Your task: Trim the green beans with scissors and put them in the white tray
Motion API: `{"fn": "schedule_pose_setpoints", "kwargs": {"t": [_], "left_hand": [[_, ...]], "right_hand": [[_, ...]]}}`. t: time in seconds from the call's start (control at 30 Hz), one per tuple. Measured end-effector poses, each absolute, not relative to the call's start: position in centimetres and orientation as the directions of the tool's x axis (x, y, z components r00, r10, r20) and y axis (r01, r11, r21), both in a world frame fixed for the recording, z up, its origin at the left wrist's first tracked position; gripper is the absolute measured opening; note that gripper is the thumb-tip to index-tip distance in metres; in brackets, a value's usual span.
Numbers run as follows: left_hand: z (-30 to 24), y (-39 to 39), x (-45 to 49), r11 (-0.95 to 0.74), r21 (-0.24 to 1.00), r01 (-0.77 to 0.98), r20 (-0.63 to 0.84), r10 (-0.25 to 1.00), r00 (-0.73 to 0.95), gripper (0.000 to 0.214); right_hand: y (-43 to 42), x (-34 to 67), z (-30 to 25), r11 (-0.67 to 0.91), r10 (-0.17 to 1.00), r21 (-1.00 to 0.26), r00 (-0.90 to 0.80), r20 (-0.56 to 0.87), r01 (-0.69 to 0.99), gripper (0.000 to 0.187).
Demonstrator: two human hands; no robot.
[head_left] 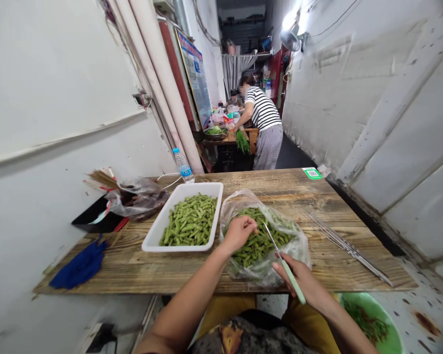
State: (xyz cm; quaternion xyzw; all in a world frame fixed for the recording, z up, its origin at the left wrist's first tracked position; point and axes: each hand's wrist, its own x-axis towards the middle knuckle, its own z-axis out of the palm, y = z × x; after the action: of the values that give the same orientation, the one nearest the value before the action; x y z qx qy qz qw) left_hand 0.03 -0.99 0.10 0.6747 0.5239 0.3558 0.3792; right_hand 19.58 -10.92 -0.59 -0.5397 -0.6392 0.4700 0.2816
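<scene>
My left hand (240, 231) hovers over the opened clear plastic bag (303, 248), its fingertips pinched together. Whatever may be between them is too small to make out. Green edamame pods (256, 248) fill the bag. In my right hand (299, 275) is a knife (292, 281) with a pale green handle. Its thin blade points up and away from me, the tip above the pods and close to my left fingertips. Left of the bag stands a white plastic tub (156, 241) holding more green pods (190, 221).
Several metal skewers (349, 246) lie on the wooden table (273, 184) at right. A water bottle (183, 166), a black tray (92, 214) and blue cloth (79, 265) are at left. A green basin (387, 324) stands below. Farther back, a person (264, 118) bends over greens.
</scene>
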Motion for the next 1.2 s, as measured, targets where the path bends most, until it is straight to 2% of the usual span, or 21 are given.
{"fn": "schedule_pose_setpoints", "kwargs": {"t": [0.07,0.13,0.23,0.37,0.47,0.53,0.63,0.8,0.9,1.03,1.2], "left_hand": [[-0.4,-1.8,0.5,-0.159,0.889,0.430,0.101,0.983,0.155,0.014],[-0.6,-2.6,0.8,-0.215,0.826,0.520,0.183,0.977,0.113,0.016],[-0.3,-3.6,1.0,-0.329,0.694,0.640,0.246,0.944,0.219,0.021],[-0.1,-4.4,2.1,-0.457,0.466,0.758,0.185,0.888,0.422,0.022],[-0.7,-4.9,3.8,-0.449,0.269,0.852,0.123,0.893,0.432,0.028],[-1.4,-5.1,4.8,-0.419,0.219,0.881,0.070,0.908,0.414,0.024],[-1.9,-5.0,5.0,-0.383,0.303,0.873,0.024,0.919,0.395,0.014],[-1.9,-4.3,3.4,-0.240,0.692,0.681,0.057,0.958,0.280,0.013],[-1.8,-4.1,3.0,-0.109,0.855,0.507,0.011,0.981,0.193,0.016],[-1.4,-4.3,2.8,-0.062,0.941,0.332,-0.026,0.967,0.255,0.020],[-0.9,-4.4,2.4,-0.096,0.951,0.293,0.005,0.956,0.295,0.029]], "right_hand": [[-10.7,19.2,-0.5,-0.020,0.954,-0.901,-0.263,-0.147,0.433,0.047],[-10.4,19.2,-0.3,-0.030,0.959,-0.898,-0.241,-0.150,0.439,0.047],[-10.3,20.0,-0.2,-0.031,0.973,-0.895,-0.193,-0.130,0.446,0.047],[-10.8,21.9,-0.3,0.030,0.972,-0.872,-0.220,-0.089,0.489,0.042],[-11.3,22.4,-0.5,0.057,0.961,-0.869,-0.263,-0.086,0.491,0.042],[-11.6,22.3,-0.6,0.054,0.961,-0.869,-0.262,-0.089,0.493,0.044],[-11.8,22.2,-0.6,0.040,0.964,-0.864,-0.247,-0.099,0.503,0.047],[-11.8,22.2,-0.6,0.023,0.969,-0.846,-0.219,-0.111,0.532,0.049],[-11.6,21.9,-0.6,0.031,0.969,-0.824,-0.220,-0.114,0.566,0.048],[-11.4,21.2,-0.3,0.046,0.969,-0.807,-0.222,-0.107,0.588,0.048],[-11.4,21.1,0.2,0.054,0.964,-0.793,-0.238,-0.116,0.606,0.049]]}}
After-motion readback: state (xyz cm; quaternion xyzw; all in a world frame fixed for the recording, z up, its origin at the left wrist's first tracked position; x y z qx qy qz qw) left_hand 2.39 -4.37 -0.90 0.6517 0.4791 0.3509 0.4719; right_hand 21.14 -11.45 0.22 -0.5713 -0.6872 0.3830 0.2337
